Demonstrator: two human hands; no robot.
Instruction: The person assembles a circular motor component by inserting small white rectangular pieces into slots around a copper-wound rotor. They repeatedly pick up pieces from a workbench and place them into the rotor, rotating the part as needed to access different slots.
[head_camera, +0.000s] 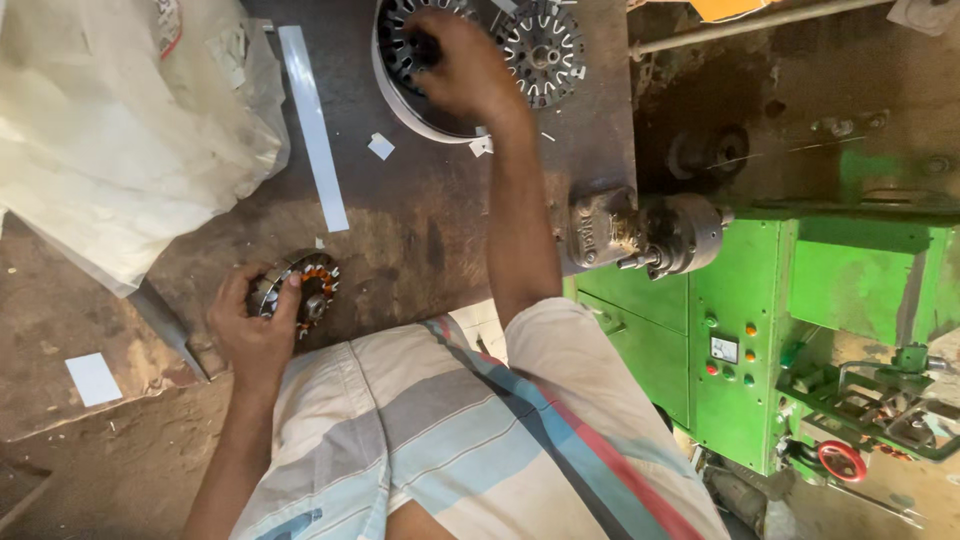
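My left hand (250, 325) grips a round metal stator with copper-coloured windings (305, 285) at the near edge of a dark, worn workbench (430, 220). My right hand (465, 65) reaches far across the bench into a white-rimmed round bowl (395, 95) holding bare slotted metal stator cores. The fingers are closed on one dark core (405, 45) inside the bowl. A second bare core (545, 40) lies beside the hand at the bowl's right side.
A crumpled white plastic bag (120, 120) covers the bench's left. A long white strip (315, 125) and small white scraps (380, 146) lie on the bench. A green machine (760, 330) with buttons and a grey chuck (650, 235) stands at the right, with a red valve wheel (842, 460).
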